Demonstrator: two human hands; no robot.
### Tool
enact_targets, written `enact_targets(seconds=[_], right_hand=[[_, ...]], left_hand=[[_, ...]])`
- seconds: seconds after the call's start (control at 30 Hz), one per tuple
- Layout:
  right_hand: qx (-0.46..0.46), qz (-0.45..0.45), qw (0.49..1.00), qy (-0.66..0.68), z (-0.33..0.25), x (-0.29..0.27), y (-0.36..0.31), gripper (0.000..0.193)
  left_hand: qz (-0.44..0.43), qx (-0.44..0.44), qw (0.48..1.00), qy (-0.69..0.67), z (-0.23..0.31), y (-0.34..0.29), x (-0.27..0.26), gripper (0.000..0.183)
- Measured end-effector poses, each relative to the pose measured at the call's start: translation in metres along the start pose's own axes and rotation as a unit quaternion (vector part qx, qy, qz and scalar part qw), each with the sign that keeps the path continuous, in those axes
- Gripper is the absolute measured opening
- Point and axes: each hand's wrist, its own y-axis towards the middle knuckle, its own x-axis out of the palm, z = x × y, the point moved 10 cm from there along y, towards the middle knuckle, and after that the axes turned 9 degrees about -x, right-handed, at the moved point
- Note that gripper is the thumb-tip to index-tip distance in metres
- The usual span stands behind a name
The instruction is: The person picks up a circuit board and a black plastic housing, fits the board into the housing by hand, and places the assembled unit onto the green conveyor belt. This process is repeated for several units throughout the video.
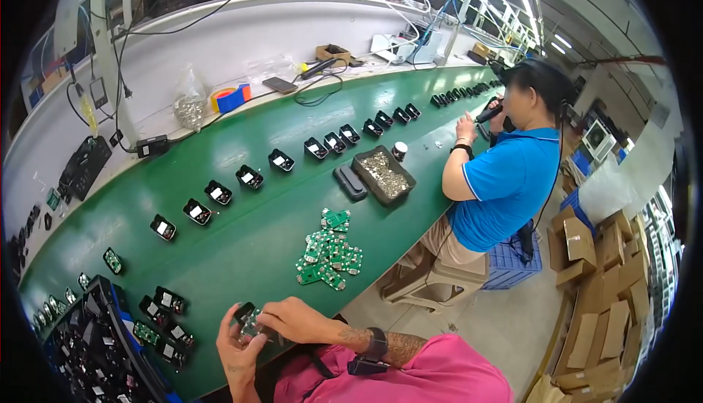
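Note:
At the table's near edge, my left hand (238, 348) is wrapped round a small black plastic housing (247, 309). My right hand (299, 319) reaches across from the right, its fingers closed at a small circuit board (253, 324) at the housing's opening. The fingers partly cover the board, so how deep it sits cannot be made out. Just left of my hands lie several black housings (172, 301) with parts inside, and a green circuit board (146, 333) among them. Farther off, to the right, is a loose pile of green circuit boards (329, 253).
A blue-rimmed crate (117, 311) of black parts stands at the left. Filled housings (249, 177) line the green table (242, 249). A tray of small metal parts (384, 176), a black case (350, 183) and a jar (399, 151) stand before a co-worker (505, 169) holding a black tool.

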Motion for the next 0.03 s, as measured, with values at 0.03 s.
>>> enact_targets(seconds=[0.03], right_hand=[[0.011, -0.013, 1.0, 0.001, -0.0016, -0.0022, -0.0013, 0.031]], left_hand=[[-0.012, -0.01, 0.999, 0.037, -0.0027, 0.0001, -0.0008, 0.071]])
